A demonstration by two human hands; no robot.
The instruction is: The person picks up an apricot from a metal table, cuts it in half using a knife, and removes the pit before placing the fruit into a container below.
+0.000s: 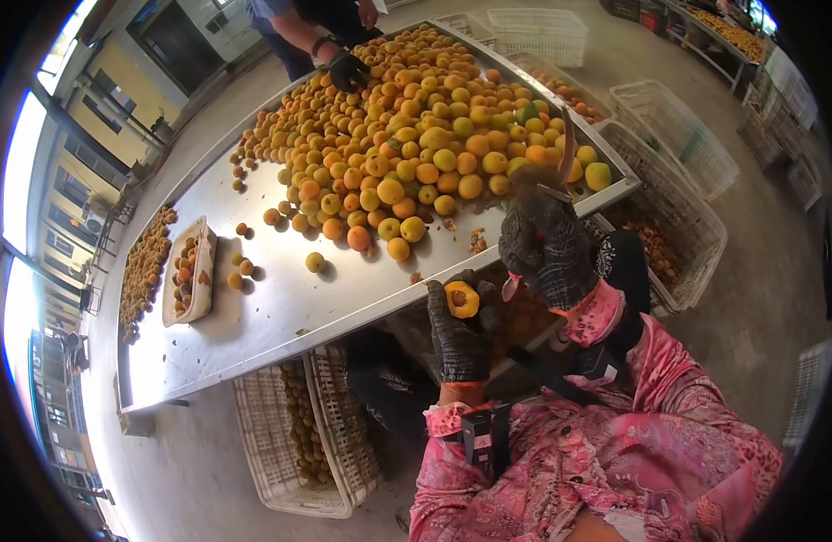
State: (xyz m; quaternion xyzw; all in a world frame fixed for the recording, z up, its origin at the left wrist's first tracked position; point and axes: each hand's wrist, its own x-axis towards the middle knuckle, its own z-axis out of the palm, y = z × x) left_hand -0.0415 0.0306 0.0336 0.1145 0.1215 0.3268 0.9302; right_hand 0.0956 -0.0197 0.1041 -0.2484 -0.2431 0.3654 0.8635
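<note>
A: Two dark-gloved hands in the near foreground, below the near edge of the one steel table (280, 307). The left hand (458, 339) has its fingers closed around a single apricot (462, 299), with the fruit's open face and dark centre turned up.

B: The right hand (544, 246) sits just right of it and a little farther off. It's fisted tight on one knife (567, 149), blade pointing toward the far side. The fruit is held just off that fist, and I can't tell if they touch.

A: On the table, one heap (416, 135) of apricots, too many to count. It fills the far right half and runs right up to the right edge.

B: About half a dozen strays sit left of it, then one white tray (203, 237) of fruit. There's bare steel all along the near left.

A: A third glove, a co-worker's hand (348, 70), is at the far edge on the pile.

B: A white crate (253, 434) is on the floor under the near edge, and several baskets (678, 135) are on the right.
</note>
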